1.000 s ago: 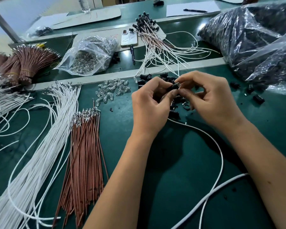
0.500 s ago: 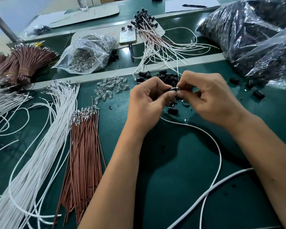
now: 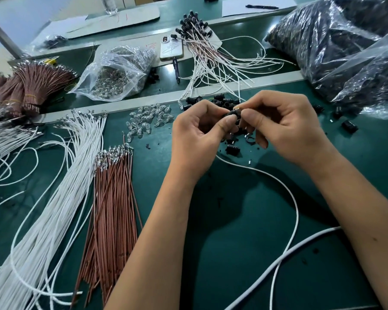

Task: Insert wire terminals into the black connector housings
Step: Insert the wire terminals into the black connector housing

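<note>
Black connector housing [image 3: 233, 113] sits pinched between both hands above the green table [image 3: 244, 220], near its middle. Left hand [image 3: 196, 139] curls round it with the thumb pressed on its near side; right hand [image 3: 285, 128] pinches its other end with thumb and forefinger, a small metal terminal glinting at the fingertips. A white wire [image 3: 293, 198] loops away from under the hands toward the near right edge. More loose black housings [image 3: 224, 101] lie just beyond the hands. Left of them lie clear bulbs [image 3: 148, 121], a brown wire bundle [image 3: 112, 209] and white wires [image 3: 61, 186]. Large bags of black parts [image 3: 336, 52] lie far right.
</note>
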